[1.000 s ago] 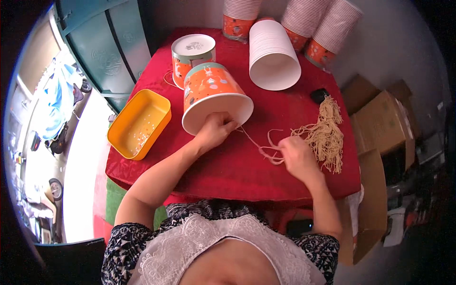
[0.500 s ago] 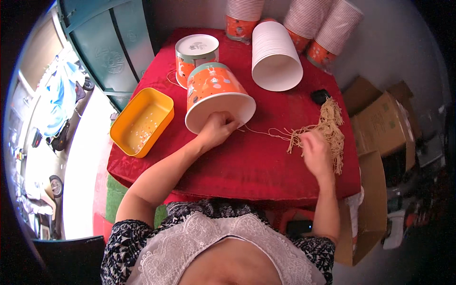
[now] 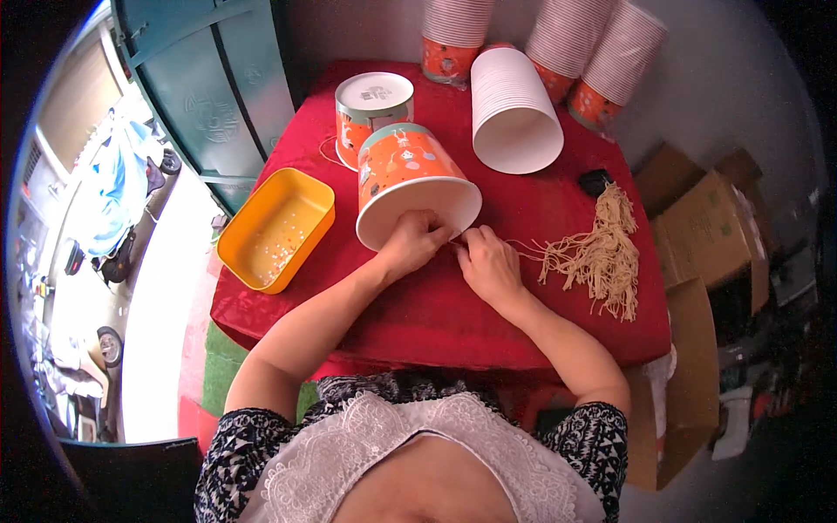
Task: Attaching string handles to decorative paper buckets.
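Observation:
An orange paper bucket (image 3: 410,161) with a green band and cartoon print lies tilted on the table, its white mouth facing me. My left hand (image 3: 411,241) is closed at the lower rim, fingers partly inside the mouth. Just right of it, my right hand (image 3: 490,266) pinches a thin beige string (image 3: 528,253) against the rim; the fingertips are partly hidden. This string trails right to a loose bundle of beige strings (image 3: 614,253). Behind the tilted bucket, a second paper bucket (image 3: 375,91) stands upside down with a string loop at its side.
A yellow tray (image 3: 235,248) holding small pale bits sits at the left on the red tablecloth (image 3: 418,322). Nested white buckets (image 3: 510,105) lie at the back, with wrapped stacks (image 3: 558,44) by the wall. A black object (image 3: 595,181) tops the strings; cardboard boxes (image 3: 711,227) stand right.
My right hand has moved left from the string bundle to the bucket's rim, beside my left hand. My left hand stays at the rim. The whole view has shifted slightly.

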{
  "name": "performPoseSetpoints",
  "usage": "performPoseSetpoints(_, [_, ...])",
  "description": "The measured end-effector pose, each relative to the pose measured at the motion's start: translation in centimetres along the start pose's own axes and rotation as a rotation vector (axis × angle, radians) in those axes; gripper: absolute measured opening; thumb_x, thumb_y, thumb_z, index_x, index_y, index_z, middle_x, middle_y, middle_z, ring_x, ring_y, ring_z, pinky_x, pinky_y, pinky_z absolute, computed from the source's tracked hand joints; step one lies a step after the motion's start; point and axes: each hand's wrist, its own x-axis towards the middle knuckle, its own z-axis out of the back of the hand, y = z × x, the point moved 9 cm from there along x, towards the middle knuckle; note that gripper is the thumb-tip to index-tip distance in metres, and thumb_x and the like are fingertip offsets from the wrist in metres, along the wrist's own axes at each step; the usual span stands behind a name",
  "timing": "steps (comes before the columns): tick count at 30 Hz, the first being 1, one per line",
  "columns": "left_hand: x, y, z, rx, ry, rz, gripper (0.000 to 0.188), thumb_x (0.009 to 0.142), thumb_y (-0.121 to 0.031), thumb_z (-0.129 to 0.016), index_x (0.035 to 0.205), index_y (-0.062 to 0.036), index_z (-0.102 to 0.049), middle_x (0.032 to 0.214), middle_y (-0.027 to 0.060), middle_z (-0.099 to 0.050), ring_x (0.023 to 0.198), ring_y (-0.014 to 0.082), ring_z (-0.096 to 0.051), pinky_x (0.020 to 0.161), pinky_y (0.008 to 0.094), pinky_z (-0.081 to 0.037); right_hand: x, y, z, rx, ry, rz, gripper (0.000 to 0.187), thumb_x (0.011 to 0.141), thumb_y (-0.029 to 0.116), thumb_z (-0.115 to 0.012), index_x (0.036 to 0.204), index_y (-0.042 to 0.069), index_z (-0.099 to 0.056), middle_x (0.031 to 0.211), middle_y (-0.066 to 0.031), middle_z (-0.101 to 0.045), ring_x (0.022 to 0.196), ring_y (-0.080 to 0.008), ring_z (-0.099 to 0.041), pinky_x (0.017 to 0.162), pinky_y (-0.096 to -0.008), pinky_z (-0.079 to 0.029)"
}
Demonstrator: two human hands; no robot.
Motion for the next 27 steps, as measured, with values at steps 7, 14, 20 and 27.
performPoseSetpoints(7, [-0.1,0.5,0.0,0.055,0.027,-0.086,0.014,0.079,-0.007,-0.063,0.086,0.0047,-0.065,0.078,0.0156,-0.067,0.073,0.0197,-0.063,0.067,0.0338,-0.049,0.0,1.2,0.2,0.064,-0.046,0.071,0.012,0.086,0.008,-0.059,0.092,-0.003,-0.059,0.089,-0.0189,-0.056,0.069,-0.0373,-0.062,0.06,-0.0445,-0.053])
performPoseSetpoints(14, [-0.3,-0.3,-0.9,0.149,0.095,-0.204,0.013,0.072,-0.001,-0.063,0.085,0.0014,-0.065,0.084,0.0175,-0.066,0.08,0.0291,-0.065,0.072,0.0368,-0.051,0.1,0.7,0.4,0.219,-0.133,0.043,0.01,0.084,0.008,-0.062,0.088,-0.001,-0.061,0.09,-0.0183,-0.055,0.076,-0.0373,-0.061,0.066,-0.0443,-0.052])
performPoseSetpoints(20, [-0.2,-0.2,-1.4,0.277,0.158,-0.172,0.015,0.077,-0.004,-0.061,0.092,0.0009,-0.062,0.091,0.0191,-0.064,0.088,0.0334,-0.062,0.079,0.0391,-0.049,0.4,-0.2,0.2,0.284,-0.162,0.021,0.009,0.082,0.008,-0.063,0.086,0.0,-0.064,0.088,-0.0187,-0.058,0.079,-0.0371,-0.061,0.069,-0.0438,-0.051])
performPoseSetpoints(27, [-0.5,-0.4,-1.3,0.289,0.171,-0.14,0.015,0.077,-0.005,-0.061,0.091,0.001,-0.061,0.09,0.019,-0.064,0.086,0.0326,-0.063,0.077,0.0393,-0.049,0.7,-0.5,2.1,0.337,-0.193,-0.013,0.01,0.083,0.004,-0.062,0.091,-0.001,-0.064,0.082,-0.0183,-0.063,0.076,-0.0353,-0.063,0.066,-0.0405,-0.051])
